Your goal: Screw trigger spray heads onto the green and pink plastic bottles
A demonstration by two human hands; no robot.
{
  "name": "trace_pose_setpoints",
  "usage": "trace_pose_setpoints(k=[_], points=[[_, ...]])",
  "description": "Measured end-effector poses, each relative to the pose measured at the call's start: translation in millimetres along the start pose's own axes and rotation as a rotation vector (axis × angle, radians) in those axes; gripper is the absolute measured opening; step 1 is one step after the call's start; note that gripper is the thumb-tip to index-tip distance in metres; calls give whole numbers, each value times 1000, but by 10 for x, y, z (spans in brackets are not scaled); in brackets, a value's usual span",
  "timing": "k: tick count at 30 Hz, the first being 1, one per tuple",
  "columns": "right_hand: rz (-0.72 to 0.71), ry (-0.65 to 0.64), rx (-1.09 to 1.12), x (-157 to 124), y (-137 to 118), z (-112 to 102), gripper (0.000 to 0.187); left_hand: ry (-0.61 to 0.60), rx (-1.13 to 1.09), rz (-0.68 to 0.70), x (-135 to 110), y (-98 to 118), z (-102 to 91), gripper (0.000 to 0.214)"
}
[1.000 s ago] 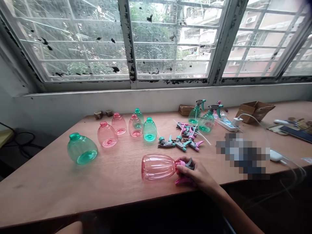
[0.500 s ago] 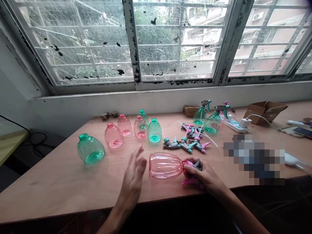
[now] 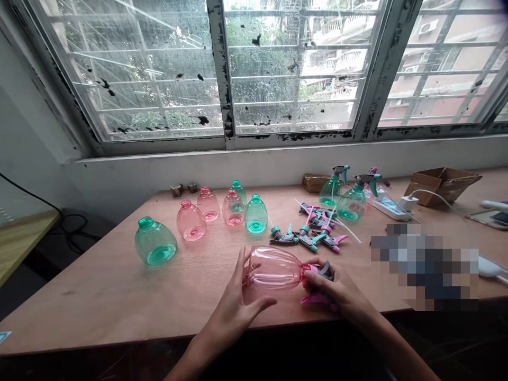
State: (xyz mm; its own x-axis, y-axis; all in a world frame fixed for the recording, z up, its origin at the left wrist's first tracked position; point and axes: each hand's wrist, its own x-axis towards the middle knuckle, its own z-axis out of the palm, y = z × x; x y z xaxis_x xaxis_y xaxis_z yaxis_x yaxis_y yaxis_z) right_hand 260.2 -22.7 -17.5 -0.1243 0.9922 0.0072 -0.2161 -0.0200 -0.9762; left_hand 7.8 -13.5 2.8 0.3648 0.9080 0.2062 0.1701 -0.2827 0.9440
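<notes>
A pink spray bottle [image 3: 274, 269] with a pink and grey spray head lies on its side in the air above the table's front part. My right hand [image 3: 327, 280] is closed round its neck and spray head, which the fingers partly hide. At the bottle's base is my left hand [image 3: 242, 296], fingers spread behind the clear wall and thumb stretched out below. Whether those fingers touch the bottle I cannot tell. Beyond the bottle lie several loose spray heads [image 3: 307, 237] in grey, pink and teal.
Open-necked bottles stand to the left, including a green bottle [image 3: 155, 242] and a pink bottle [image 3: 191, 221]. Behind right are green spray bottles with heads fitted [image 3: 352, 202], a power strip [image 3: 391, 206] and a cardboard box [image 3: 442, 186]. A blurred patch [image 3: 428, 270] covers the right side.
My left hand has moved right, from beside the bottle to its base, with the fingers now behind it. The right hand keeps its hold. The view has shifted slightly.
</notes>
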Motion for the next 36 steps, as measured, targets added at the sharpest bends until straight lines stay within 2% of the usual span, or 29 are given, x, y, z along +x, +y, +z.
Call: trace_pose_setpoints(k=[7,10,13,16,20,25,28,32,36], points=[[58,-22,11,-23,-23,9,40,-40,68,0,22,-86,-37,90],[86,-21,21,-19,-20,14,42,-24,49,7,20,-107,-29,100],[75,-29,10,-8,-12,15,43,-39,23,-45,11,-70,-28,108],[59,-35,-12,5,-4,4,43,-38,15,-43,10,-52,-41,95],[1,-28,-26,16,5,-19,41,-59,22,20,6,-114,-48,90],[38,-31,-17,4,2,-9,44,-93,3,-41,-18,-112,-41,111],[52,-39,4,-3,-6,9,44,-84,-3,-77,-22,-90,-40,101],[5,-40,-13,-1,-20,21,41,-46,48,-3,-8,-118,-39,90],[-3,-57,-31,0,-13,32,40,-65,50,-43,1,-97,-45,104]])
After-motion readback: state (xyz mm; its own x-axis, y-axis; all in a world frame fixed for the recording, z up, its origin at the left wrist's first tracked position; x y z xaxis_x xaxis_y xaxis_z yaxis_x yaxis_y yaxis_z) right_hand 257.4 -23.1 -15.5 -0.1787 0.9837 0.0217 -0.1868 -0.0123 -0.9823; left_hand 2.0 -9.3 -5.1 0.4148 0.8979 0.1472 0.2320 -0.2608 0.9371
